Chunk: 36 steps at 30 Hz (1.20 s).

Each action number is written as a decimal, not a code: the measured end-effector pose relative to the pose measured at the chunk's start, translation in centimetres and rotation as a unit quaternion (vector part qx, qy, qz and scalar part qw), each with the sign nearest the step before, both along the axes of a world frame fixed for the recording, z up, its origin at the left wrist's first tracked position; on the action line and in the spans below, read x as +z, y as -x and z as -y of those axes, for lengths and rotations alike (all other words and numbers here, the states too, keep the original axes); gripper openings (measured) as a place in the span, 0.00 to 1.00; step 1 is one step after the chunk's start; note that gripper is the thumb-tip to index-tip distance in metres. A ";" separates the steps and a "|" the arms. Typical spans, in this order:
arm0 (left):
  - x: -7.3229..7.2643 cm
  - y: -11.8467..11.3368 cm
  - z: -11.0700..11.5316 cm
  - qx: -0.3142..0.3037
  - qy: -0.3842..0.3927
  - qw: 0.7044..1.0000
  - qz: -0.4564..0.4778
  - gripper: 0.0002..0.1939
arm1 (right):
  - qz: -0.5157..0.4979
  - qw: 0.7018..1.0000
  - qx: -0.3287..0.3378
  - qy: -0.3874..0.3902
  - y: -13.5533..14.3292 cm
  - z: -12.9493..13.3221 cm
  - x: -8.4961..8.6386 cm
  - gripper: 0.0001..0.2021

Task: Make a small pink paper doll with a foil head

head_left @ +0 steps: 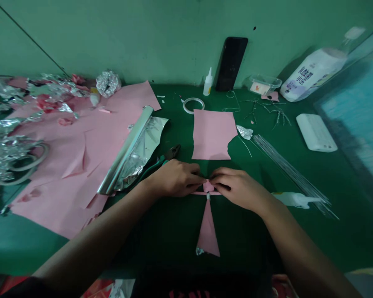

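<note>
A small pink paper figure (208, 231) lies on the green table, its cone-shaped lower part flaring toward me, with a bit of foil at the hem. Thin pink arms stretch sideways from its top. My left hand (182, 178) and my right hand (233, 184) meet over the upper end. Between their fingertips they pinch a small pink paper piece (208, 186), one hand at each side of it. Just beyond my hands lies a pink paper sheet (213, 134) with torn side edges. Pliers (173, 152) with teal handles rest beside my left hand.
At left are a large pink sheet (118, 111), a foil roll (127, 149) and crumpled foil (9, 142). A tape ring (193, 100), glue bottle (208, 84) and phone (231, 62) are at the back. Wires (289, 169), a second glue bottle (294, 199), a white box-shaped device (316, 132) and a large bottle (313, 72) are right.
</note>
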State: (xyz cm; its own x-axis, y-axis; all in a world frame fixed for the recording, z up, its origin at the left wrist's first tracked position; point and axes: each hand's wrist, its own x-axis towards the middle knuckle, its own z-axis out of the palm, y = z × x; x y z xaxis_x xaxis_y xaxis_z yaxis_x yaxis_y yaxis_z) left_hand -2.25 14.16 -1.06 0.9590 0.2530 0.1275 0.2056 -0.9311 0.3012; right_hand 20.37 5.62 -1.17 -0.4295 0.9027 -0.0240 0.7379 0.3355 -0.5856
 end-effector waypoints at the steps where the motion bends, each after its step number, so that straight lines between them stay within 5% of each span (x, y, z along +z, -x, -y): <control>1: 0.0 0.2 0.2 -0.002 -0.015 1.000 -0.003 0.15 | 0.016 1.000 0.006 -0.001 0.1 0.0 0.2 0.13; 8: 0.6 0.6 0.9 -0.017 -0.062 0.998 -0.021 0.16 | 0.081 0.996 0.028 -0.039 0.0 0.0 0.4 0.14; 24: -0.1 0.8 0.5 -0.044 0.052 0.997 0.041 0.13 | 0.096 0.992 0.031 -0.082 0.0 0.6 0.0 0.14; 36: 1.0 0.3 1.2 -0.040 0.005 0.999 0.027 0.12 | 0.103 0.994 0.033 -0.032 0.3 1.2 1.2 0.17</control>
State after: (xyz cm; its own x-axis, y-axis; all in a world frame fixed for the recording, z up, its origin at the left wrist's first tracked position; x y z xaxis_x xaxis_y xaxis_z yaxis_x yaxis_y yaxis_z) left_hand -2.54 12.92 -0.01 0.9679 0.1776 0.1779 0.1142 -0.9410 0.3186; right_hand 20.11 4.45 0.03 -0.4791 0.8757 -0.0602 0.8152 0.4185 -0.4003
